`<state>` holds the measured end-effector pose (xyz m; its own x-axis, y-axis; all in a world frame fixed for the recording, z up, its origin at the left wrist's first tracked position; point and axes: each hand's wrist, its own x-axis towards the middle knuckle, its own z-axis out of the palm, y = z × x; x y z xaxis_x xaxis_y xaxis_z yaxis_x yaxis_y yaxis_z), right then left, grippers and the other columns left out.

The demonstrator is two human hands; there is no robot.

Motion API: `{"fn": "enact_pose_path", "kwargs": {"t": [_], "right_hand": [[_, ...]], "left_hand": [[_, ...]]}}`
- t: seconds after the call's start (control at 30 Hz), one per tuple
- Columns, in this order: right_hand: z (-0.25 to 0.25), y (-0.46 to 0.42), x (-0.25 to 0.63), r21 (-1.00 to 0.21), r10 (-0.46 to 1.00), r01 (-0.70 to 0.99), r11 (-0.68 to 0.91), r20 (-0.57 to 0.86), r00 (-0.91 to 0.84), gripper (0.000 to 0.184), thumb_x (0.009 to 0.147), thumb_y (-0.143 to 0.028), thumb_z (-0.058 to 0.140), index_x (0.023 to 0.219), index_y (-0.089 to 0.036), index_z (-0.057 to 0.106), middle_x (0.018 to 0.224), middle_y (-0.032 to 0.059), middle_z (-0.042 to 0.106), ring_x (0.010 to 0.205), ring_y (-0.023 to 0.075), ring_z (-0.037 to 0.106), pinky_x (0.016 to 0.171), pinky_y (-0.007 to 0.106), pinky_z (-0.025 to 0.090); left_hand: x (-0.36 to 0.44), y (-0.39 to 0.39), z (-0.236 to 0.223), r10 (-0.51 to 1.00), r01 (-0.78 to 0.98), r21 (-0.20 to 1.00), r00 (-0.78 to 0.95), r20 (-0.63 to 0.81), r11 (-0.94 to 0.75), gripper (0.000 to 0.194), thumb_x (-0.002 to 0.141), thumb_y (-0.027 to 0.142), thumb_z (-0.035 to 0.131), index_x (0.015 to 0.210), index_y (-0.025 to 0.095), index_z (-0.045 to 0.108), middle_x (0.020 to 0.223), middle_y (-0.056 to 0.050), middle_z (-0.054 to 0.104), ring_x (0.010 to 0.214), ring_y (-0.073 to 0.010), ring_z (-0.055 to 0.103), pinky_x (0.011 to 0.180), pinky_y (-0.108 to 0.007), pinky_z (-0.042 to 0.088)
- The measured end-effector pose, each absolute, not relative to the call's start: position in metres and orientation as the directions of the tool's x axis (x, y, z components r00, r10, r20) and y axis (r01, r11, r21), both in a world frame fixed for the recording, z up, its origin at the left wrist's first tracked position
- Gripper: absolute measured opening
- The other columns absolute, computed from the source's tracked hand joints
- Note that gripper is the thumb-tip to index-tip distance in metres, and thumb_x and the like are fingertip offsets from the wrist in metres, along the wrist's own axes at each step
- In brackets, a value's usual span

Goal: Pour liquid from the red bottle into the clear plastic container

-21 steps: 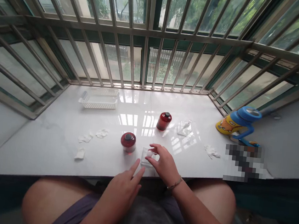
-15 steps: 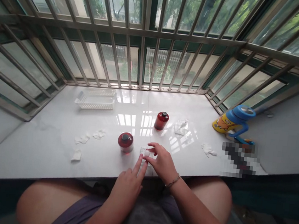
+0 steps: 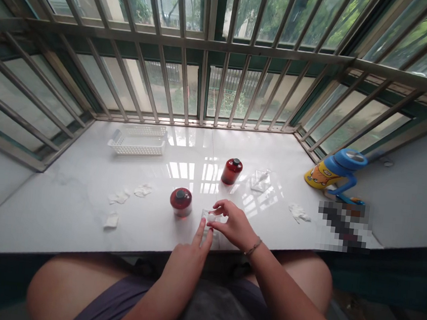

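A small clear plastic packet [image 3: 205,213] lies near the front edge of the white counter. My left hand [image 3: 188,256] rests two outstretched fingers on its near side, pressing it flat. Over the same packet my right hand [image 3: 236,227] curls thumb and fingers around a small whitish piece [image 3: 212,217], too small and too glossy to name. Just left of the hands stands a red bottle [image 3: 181,205] with a black cap. A second red bottle [image 3: 232,173] stands upright farther back, beyond my right hand.
At the back left is a white plastic basket [image 3: 138,148]. Crumpled white tissues [image 3: 111,220] lie left, another tissue [image 3: 299,213] right. A clear packet [image 3: 260,181] sits right of the far bottle. A blue-and-yellow flask [image 3: 332,168] stands by the right wall. Metal bars [image 3: 202,87] line the window.
My right hand has shifted very slightly to the right, its fingers still around the whitish piece. The left fingers stay on the packet, and the view has moved a little.
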<state>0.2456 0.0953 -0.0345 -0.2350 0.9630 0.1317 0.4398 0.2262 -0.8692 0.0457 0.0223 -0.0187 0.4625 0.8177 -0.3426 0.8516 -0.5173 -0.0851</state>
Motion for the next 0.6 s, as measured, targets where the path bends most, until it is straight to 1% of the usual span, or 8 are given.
{"fn": "enact_pose_path", "kwargs": {"t": [0.1, 0.17, 0.27, 0.33, 0.4, 0.43, 0.5, 0.6], "right_hand": [[-0.036, 0.099, 0.25, -0.892, 0.942, 0.382, 0.24, 0.119, -0.314, 0.046, 0.083, -0.021, 0.09, 0.118, -0.027, 0.061, 0.109, 0.0006, 0.079, 0.102, 0.0229, 0.077, 0.093, 0.04, 0.057], [-0.039, 0.099, 0.253, -0.892, 0.935, 0.37, 0.259, 0.134, -0.33, 0.047, 0.088, -0.024, 0.086, 0.126, -0.028, 0.059, 0.118, 0.0022, 0.078, 0.106, 0.0228, 0.076, 0.098, 0.042, 0.058], [-0.047, 0.095, 0.259, -0.885, 0.954, 0.382, 0.265, 0.184, -0.235, 0.061, 0.089, -0.035, 0.085, 0.142, -0.03, 0.054, 0.138, 0.0075, 0.07, 0.109, 0.0247, 0.071, 0.097, 0.046, 0.059], [-0.054, 0.091, 0.264, -0.895, 0.976, 0.392, 0.215, 0.188, -0.108, 0.066, 0.09, -0.042, 0.084, 0.146, -0.029, 0.051, 0.143, 0.0103, 0.066, 0.107, 0.0256, 0.07, 0.093, 0.048, 0.061], [-0.058, 0.085, 0.268, -0.907, 0.985, 0.395, 0.147, 0.169, 0.02, 0.061, 0.093, -0.046, 0.079, 0.145, -0.028, 0.051, 0.137, 0.0114, 0.068, 0.104, 0.0262, 0.07, 0.09, 0.049, 0.062], [-0.059, 0.081, 0.268, -0.908, 0.985, 0.398, 0.129, 0.165, 0.058, 0.057, 0.096, -0.046, 0.076, 0.143, -0.027, 0.052, 0.134, 0.0113, 0.07, 0.104, 0.0266, 0.07, 0.091, 0.049, 0.061], [-0.058, 0.074, 0.265, -0.907, 0.983, 0.396, 0.14, 0.175, 0.053, 0.05, 0.099, -0.044, 0.071, 0.143, -0.027, 0.051, 0.127, 0.0102, 0.072, 0.108, 0.0273, 0.07, 0.094, 0.049, 0.06], [-0.055, 0.065, 0.254, -0.911, 0.979, 0.362, 0.198, 0.204, -0.021, 0.045, 0.103, -0.039, 0.065, 0.144, -0.027, 0.049, 0.119, 0.0082, 0.073, 0.11, 0.0263, 0.07, 0.1, 0.049, 0.058]], "left_hand": [[0.047, 0.023, -0.017, 0.817, 0.851, -0.087, 0.462, -0.346, -0.518, 0.077, 0.103, 0.015, 0.062, 0.172, 0.025, 0.031, 0.177, -0.029, 0.019, 0.073, -0.0248, 0.08, 0.067, -0.042, 0.071], [0.048, 0.023, -0.017, 0.809, 0.846, -0.082, 0.469, -0.353, -0.527, 0.072, 0.103, 0.014, 0.06, 0.17, 0.025, 0.036, 0.177, -0.028, 0.018, 0.074, -0.0248, 0.08, 0.067, -0.042, 0.071], [0.051, 0.022, -0.018, 0.823, 0.851, -0.111, 0.451, -0.346, -0.513, 0.057, 0.106, 0.013, 0.052, 0.162, 0.021, 0.051, 0.178, -0.026, 0.018, 0.072, -0.0233, 0.079, 0.068, -0.041, 0.07], [0.054, 0.021, -0.019, 0.84, 0.856, -0.139, 0.437, -0.322, -0.499, 0.054, 0.106, 0.011, 0.048, 0.158, 0.019, 0.055, 0.178, -0.025, 0.019, 0.07, -0.0221, 0.078, 0.068, -0.041, 0.07], [0.055, 0.021, -0.019, 0.84, 0.853, -0.137, 0.447, -0.307, -0.503, 0.056, 0.105, 0.01, 0.049, 0.16, 0.02, 0.054, 0.177, -0.026, 0.02, 0.068, -0.0216, 0.078, 0.067, -0.041, 0.07], [0.056, 0.021, -0.019, 0.836, 0.851, -0.127, 0.455, -0.307, -0.509, 0.058, 0.105, 0.011, 0.05, 0.162, 0.021, 0.051, 0.177, -0.027, 0.02, 0.068, -0.0218, 0.078, 0.067, -0.041, 0.07], [0.056, 0.022, -0.02, 0.829, 0.848, -0.11, 0.466, -0.308, -0.518, 0.064, 0.104, 0.013, 0.055, 0.167, 0.022, 0.044, 0.176, -0.028, 0.021, 0.068, -0.0227, 0.078, 0.066, -0.042, 0.07], [0.055, 0.023, -0.021, 0.827, 0.846, -0.102, 0.476, -0.301, -0.524, 0.075, 0.103, 0.016, 0.061, 0.172, 0.022, 0.033, 0.176, -0.03, 0.02, 0.071, -0.0241, 0.079, 0.068, -0.042, 0.07]]}}
